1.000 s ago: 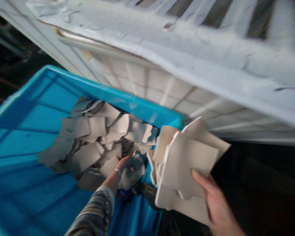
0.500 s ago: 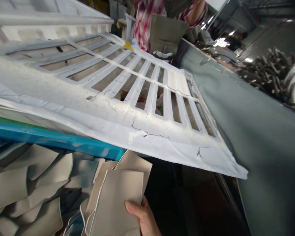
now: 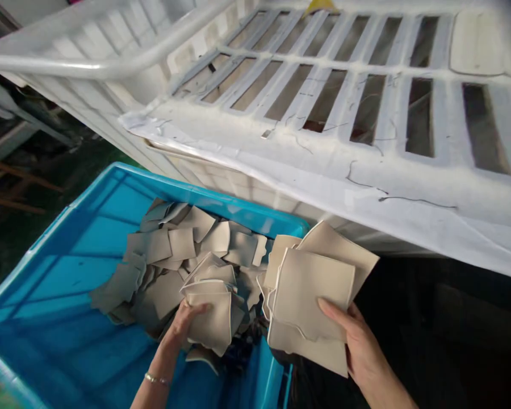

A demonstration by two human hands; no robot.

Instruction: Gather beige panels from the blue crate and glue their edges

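Observation:
Several beige sheet pieces (image 3: 315,284), thin and leather-like, are fanned out in my right hand (image 3: 357,335), the thumb pressed on the front one. They are over the right rim of a blue bin (image 3: 123,176). My left hand (image 3: 185,318), a bracelet at its wrist, reaches into the bin and grips another bunch of beige pieces (image 3: 210,318). Many similar loose pieces (image 3: 157,244) lie heaped in the bin beyond that hand. The fingers of both hands are partly hidden behind the pieces.
A white slatted surface (image 3: 306,153) with cloth edging and loose dark threads spans the top right, above the bin. Beside it at upper left is a white ribbed crate (image 3: 111,65). A brown wooden frame (image 3: 12,182) is at the far left. Dark space lies under the surface.
The view has swung left and down, so more of the bin shows. My left hand has come into sight with pieces in it. My right hand still holds its bunch.

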